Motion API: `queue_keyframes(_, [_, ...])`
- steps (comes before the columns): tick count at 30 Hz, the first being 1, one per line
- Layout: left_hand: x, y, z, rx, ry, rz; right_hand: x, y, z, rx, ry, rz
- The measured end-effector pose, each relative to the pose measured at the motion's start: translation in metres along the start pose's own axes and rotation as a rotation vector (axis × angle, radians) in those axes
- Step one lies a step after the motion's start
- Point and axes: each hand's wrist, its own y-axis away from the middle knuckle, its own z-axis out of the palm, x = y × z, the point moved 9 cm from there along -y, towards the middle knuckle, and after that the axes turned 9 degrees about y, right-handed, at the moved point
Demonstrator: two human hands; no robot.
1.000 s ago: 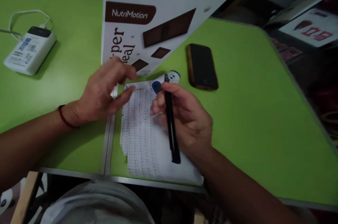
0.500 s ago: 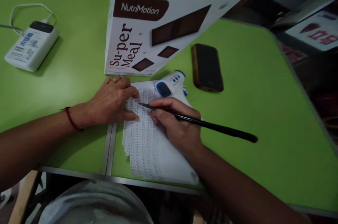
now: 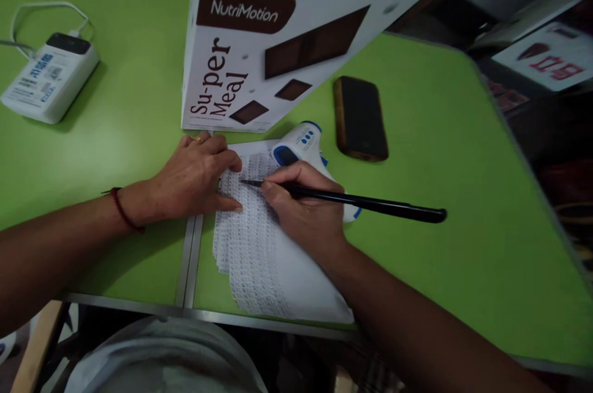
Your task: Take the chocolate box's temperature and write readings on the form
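Note:
My right hand (image 3: 309, 211) pinches a long black pen (image 3: 389, 205), its pointed tip at the sheets and its back end sticking out to the right. Under both hands lie several white paper sheets (image 3: 259, 275), covered in dense rows of small handwriting, with a blank strip on the right. My left hand (image 3: 192, 177) rests on the upper left edge of the sheets, thumb and forefinger spread apart around the pen tip. A white and blue infrared thermometer (image 3: 303, 138) lies at the top of the sheets, partly hidden by my right hand.
A tall white NutriMotion box (image 3: 231, 53) stands just beyond the sheets. To its right lies a dark phone (image 3: 361, 118) in a brown case. A white power bank (image 3: 50, 81) with a cable is at the left. A metal seam (image 3: 189, 263) crosses the green table.
My right hand has shifted slightly up and left, and the pen's back end has risen. More of the thermometer's handle shows. My left hand keeps its place on the sheets.

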Motion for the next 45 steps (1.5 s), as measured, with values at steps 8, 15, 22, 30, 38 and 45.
queue_keyframes(8, [0.0008, 0.0008, -0.0006, 0.028, -0.004, 0.030, -0.0037, -0.0012, 0.0023, -0.015, -0.055, 0.017])
queue_keyframes(15, [0.0005, 0.0006, -0.0004, 0.007, -0.004, 0.004, 0.0000, 0.0000, 0.0042, -0.041, -0.047, 0.070])
queue_keyframes(22, [0.0012, 0.0006, 0.0010, 0.019, -0.010, 0.018, -0.0017, 0.0002, 0.0025, -0.033, -0.057, 0.044])
queue_keyframes(30, [0.0014, 0.0014, -0.0004, 0.021, -0.009, 0.025, 0.0010, 0.0005, 0.0007, -0.007, -0.024, 0.058])
queue_keyframes(38, [0.0010, 0.0012, 0.0000, 0.023, -0.007, 0.032, 0.0023, 0.0006, 0.0028, -0.042, -0.023, 0.075])
queue_keyframes(45, [0.0016, 0.0013, -0.0005, 0.010, 0.001, 0.023, 0.0030, 0.0012, 0.0000, -0.003, -0.036, 0.065])
